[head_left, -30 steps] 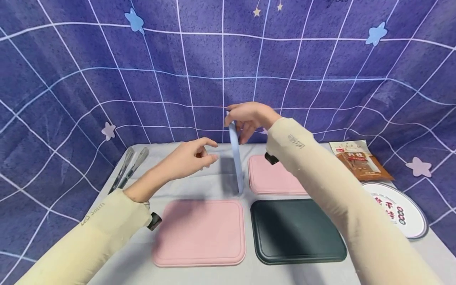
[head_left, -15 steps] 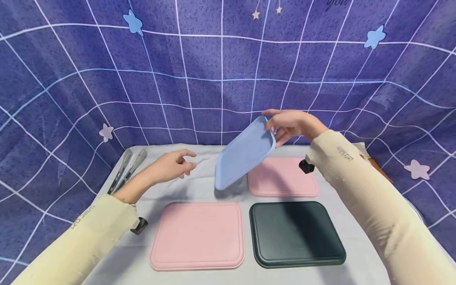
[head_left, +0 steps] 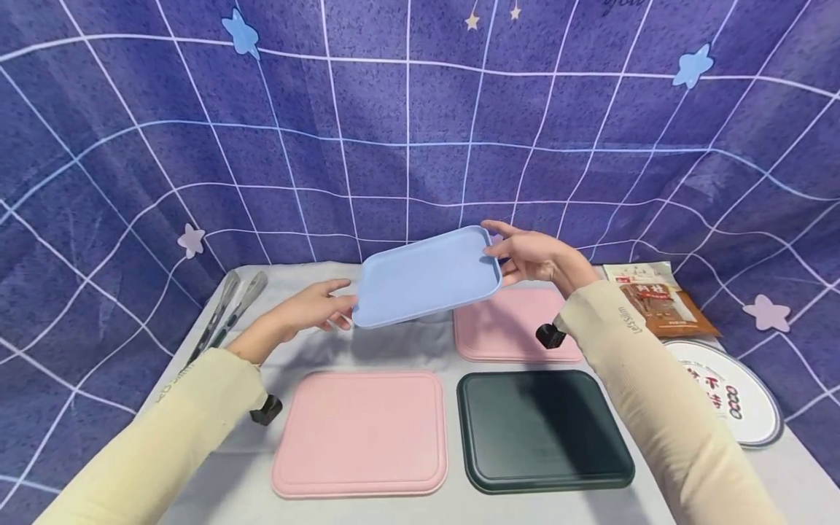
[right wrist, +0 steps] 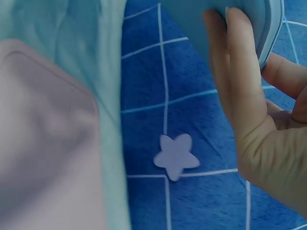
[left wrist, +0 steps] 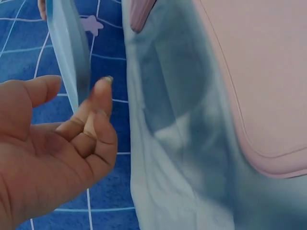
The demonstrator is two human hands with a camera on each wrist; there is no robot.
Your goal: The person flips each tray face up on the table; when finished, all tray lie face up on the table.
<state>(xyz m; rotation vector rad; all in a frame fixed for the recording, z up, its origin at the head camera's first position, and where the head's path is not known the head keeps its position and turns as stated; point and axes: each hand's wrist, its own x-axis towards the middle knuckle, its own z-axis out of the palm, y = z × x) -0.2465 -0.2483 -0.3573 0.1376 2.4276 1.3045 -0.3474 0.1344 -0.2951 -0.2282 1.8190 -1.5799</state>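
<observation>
A light blue tray (head_left: 426, 277) is held up above the table, its inner face turned toward me. My right hand (head_left: 534, 255) pinches its right end; in the right wrist view, fingers (right wrist: 242, 57) lie on both sides of the tray's rim (right wrist: 272, 36). At the tray's lower left corner is my left hand (head_left: 313, 306), its fingers loosely bent. In the left wrist view, the tray's edge (left wrist: 72, 62) reaches between spread fingers (left wrist: 103, 98); a gap shows beside one of them, and firm contact is unclear.
Pink trays (head_left: 359, 434) (head_left: 475, 328) and a dark green tray (head_left: 545, 430) lie on the white cloth (head_left: 226, 452). Two tongs (head_left: 230, 306) lie at left. A brown food packet (head_left: 663, 302) and an oval white plate (head_left: 715, 386) are at right. A purple curtain (head_left: 407, 109) hangs behind.
My right hand has moved right and turned the blue tray from edge-on to face me, then levelled it. The left hand first drew back left; the tray's left end now reaches it.
</observation>
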